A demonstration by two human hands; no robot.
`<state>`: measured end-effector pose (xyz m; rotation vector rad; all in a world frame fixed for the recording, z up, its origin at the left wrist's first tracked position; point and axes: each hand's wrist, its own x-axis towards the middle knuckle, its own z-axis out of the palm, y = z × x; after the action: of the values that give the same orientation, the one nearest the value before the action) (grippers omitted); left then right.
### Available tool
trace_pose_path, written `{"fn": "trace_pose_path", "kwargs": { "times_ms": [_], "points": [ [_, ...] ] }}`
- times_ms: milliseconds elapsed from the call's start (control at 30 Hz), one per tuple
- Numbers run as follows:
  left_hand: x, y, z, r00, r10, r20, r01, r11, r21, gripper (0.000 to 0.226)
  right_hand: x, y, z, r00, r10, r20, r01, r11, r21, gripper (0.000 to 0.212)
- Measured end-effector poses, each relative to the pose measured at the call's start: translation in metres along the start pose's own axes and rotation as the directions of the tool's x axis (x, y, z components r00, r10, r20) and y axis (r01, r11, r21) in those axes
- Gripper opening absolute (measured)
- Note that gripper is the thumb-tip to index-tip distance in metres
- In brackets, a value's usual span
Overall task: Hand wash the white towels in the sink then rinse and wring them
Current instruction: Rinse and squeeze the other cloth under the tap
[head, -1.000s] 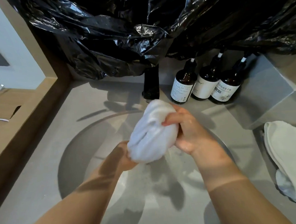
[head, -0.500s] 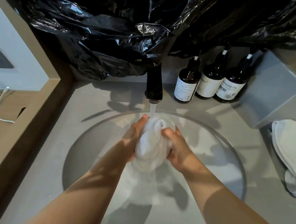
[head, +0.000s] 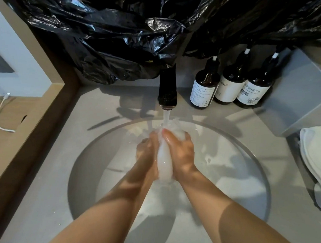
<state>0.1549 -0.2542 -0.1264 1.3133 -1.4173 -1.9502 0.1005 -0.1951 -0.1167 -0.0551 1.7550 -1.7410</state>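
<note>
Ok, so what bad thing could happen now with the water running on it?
Two things, maybe. Water from the faucet lands right on the towel squeezed between the left hand and right hand, so it may splash over the edge of the sink. Splashes could also land on the other white towels lying to the right of the basin.
</note>
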Motion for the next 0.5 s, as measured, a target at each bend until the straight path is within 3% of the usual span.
{"fn": "trace_pose_path", "kwargs": {
  "times_ms": [67,167,333,400,500],
  "points": [
    [0.002,-0.004,0.0,0.997,0.06,-0.049,-0.056,0.995,0.087,0.04,0.005,0.004,-0.001,0.999,0.039,-0.027,-0.039,0.999,0.021,0.046],
    [-0.006,0.004,0.001,0.998,0.037,-0.059,-0.024,0.979,0.202,0.024,0.014,0.013,-0.001,0.996,0.079,-0.037,-0.077,0.996,0.048,0.039],
    [-0.018,0.011,-0.007,0.998,0.058,-0.031,-0.047,0.961,0.274,0.026,0.021,0.027,0.0,0.942,0.3,0.148,-0.303,0.953,0.002,0.061],
    [-0.018,0.006,-0.013,0.995,0.1,-0.002,-0.096,0.963,0.251,0.026,0.021,0.023,0.002,0.936,0.309,0.167,-0.311,0.95,-0.015,0.061],
    [-0.014,0.011,-0.016,0.999,0.046,-0.006,-0.044,0.967,0.252,0.029,0.023,0.011,-0.001,0.946,0.251,0.204,-0.276,0.956,0.103,0.061]
  ]
}}
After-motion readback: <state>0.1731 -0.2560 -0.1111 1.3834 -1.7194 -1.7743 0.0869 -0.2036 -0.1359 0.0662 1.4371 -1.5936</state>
